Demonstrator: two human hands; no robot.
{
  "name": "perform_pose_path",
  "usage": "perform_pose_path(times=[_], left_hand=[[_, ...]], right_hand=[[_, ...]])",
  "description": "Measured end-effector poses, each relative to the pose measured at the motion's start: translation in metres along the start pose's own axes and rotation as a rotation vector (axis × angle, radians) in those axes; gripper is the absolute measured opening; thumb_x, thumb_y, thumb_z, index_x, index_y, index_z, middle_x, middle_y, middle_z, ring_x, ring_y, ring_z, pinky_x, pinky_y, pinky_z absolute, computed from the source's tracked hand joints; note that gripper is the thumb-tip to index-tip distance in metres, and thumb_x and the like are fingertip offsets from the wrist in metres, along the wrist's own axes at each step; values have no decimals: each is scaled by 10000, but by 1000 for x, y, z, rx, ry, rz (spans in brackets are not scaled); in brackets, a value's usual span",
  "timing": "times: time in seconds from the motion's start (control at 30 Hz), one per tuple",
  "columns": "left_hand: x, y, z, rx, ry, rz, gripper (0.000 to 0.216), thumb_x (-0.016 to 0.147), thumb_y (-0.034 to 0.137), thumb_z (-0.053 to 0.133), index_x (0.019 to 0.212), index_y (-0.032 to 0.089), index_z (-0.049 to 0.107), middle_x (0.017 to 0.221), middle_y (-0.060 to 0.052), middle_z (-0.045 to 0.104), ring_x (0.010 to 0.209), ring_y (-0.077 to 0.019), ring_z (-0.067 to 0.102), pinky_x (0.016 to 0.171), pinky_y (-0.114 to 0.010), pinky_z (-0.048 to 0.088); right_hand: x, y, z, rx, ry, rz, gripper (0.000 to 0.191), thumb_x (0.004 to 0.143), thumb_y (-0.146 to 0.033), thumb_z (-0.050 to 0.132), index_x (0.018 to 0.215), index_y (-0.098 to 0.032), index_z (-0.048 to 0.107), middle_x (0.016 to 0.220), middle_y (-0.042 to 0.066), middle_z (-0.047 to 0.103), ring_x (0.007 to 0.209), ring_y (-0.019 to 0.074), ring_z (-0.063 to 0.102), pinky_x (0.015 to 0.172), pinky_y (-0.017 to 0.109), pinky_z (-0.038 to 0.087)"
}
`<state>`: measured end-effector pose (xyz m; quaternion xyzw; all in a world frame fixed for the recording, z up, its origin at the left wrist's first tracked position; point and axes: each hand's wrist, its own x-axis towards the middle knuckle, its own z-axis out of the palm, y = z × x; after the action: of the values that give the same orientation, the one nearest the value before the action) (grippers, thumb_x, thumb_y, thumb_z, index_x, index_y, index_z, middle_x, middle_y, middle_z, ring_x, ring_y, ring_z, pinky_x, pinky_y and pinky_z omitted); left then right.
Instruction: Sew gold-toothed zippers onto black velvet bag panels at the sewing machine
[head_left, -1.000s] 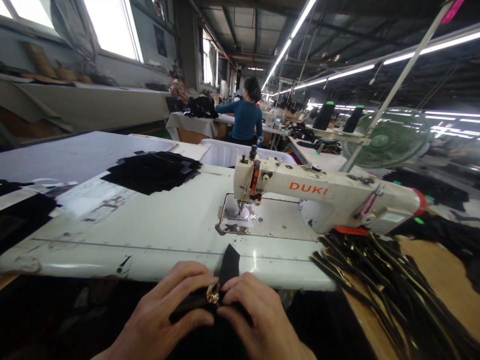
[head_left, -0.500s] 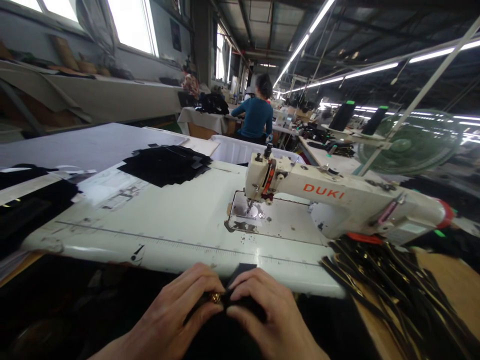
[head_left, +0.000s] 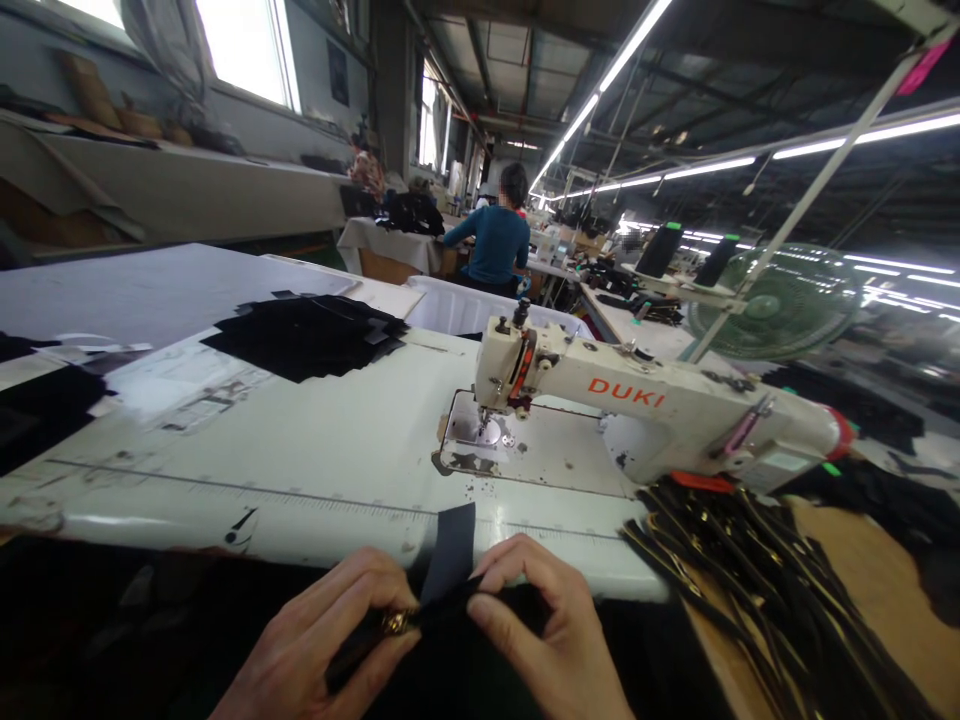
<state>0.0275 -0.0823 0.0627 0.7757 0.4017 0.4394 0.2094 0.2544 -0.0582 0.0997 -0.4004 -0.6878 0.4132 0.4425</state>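
At the near edge of the white table (head_left: pixel 300 450), my left hand (head_left: pixel 330 640) and my right hand (head_left: pixel 540 630) are both closed on a black zipper strip (head_left: pixel 450 560). Its gold slider (head_left: pixel 394 622) shows between my left fingers. My right thumb and forefinger pinch the strip to the right of the slider. One end of the strip sticks up over the table edge. A white DUKI sewing machine (head_left: pixel 637 400) stands beyond my hands, its needle plate (head_left: pixel 480 432) to the upper right of them.
A heap of black zippers with gold parts (head_left: pixel 757 580) lies on the wooden board at the right. Black fabric pieces (head_left: pixel 300 335) are stacked at the table's back left. A green fan (head_left: pixel 780 300) stands behind the machine. A person in a blue top (head_left: pixel 495 240) sits far back.
My hands have drawn apart a little along the strip, and its free end now stands higher above the table edge. The gold slider sits further left, lower in my left fingers.
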Motion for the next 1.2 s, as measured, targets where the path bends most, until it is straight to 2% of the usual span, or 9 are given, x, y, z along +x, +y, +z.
perform_pose_path(times=[0.27, 0.33, 0.47, 0.53, 0.63, 0.87, 1.0, 1.07, 1.2], left_hand=[[1, 2, -2, 21, -39, 31, 114, 969, 136, 554, 1001, 245, 544, 875, 13, 604, 779, -123, 639, 736, -172, 529], [1, 1, -2, 40, -48, 51, 127, 971, 109, 531, 1002, 231, 534, 878, 3, 602, 780, -127, 637, 736, -183, 531], [-1, 2, 1, -6, -20, 64, 145, 985, 83, 472, 996, 212, 538, 890, -10, 596, 791, -131, 623, 734, -202, 518], [0, 4, 1, -26, -16, 84, 159, 975, 61, 478, 993, 205, 545, 900, -11, 601, 814, -131, 623, 755, -201, 516], [2, 8, 1, -18, 4, 118, 181, 958, 27, 497, 993, 195, 554, 899, -10, 606, 818, -127, 618, 768, -192, 512], [-4, 5, 5, -29, 22, 100, 156, 982, 52, 507, 1006, 197, 560, 905, -16, 602, 830, -151, 595, 763, -239, 489], [-6, 1, 6, -28, -6, 54, 113, 998, 98, 541, 1007, 209, 560, 912, -4, 591, 835, -149, 585, 767, -233, 478], [-5, 0, 4, 34, -9, 30, 85, 974, 148, 617, 954, 211, 564, 906, -1, 568, 831, -159, 572, 760, -245, 474], [-6, -2, 1, 134, 58, 11, 268, 899, 204, 736, 783, 210, 494, 925, -7, 533, 843, -167, 580, 759, -253, 484]], right_hand=[[-1, 9, 2, -28, 29, 47, 153, 820, -152, 722, 758, -217, 599, 815, -17, 664, 771, 144, 638, 737, 231, 489], [-1, 10, 2, -43, 37, 66, 125, 828, -140, 713, 859, -230, 632, 801, -36, 637, 765, 138, 622, 743, 230, 486], [2, 5, 2, -75, -101, 32, 415, 812, -162, 785, 1191, -312, 706, 905, -31, 666, 867, 152, 646, 835, 251, 484], [5, 1, 2, -92, -175, 8, 322, 821, -185, 807, 1104, -337, 776, 955, -14, 688, 899, 158, 664, 833, 245, 490], [8, -2, 3, -101, -188, 12, 171, 877, -196, 769, 960, -336, 820, 899, -13, 704, 834, 140, 680, 758, 219, 504], [6, 4, 7, -79, -230, 1, 265, 799, -191, 856, 1034, -304, 808, 927, -1, 749, 868, 172, 707, 792, 241, 531], [3, 7, 10, -72, -185, -52, 138, 844, -224, 829, 960, -299, 826, 851, -3, 754, 791, 155, 708, 721, 230, 531], [1, 7, 9, -108, -159, -93, 113, 856, -221, 819, 952, -281, 824, 835, 1, 750, 769, 151, 702, 701, 228, 525], [-1, 6, 6, -176, -136, -188, 89, 891, -182, 770, 949, -237, 806, 826, 15, 741, 757, 152, 693, 681, 236, 520]])
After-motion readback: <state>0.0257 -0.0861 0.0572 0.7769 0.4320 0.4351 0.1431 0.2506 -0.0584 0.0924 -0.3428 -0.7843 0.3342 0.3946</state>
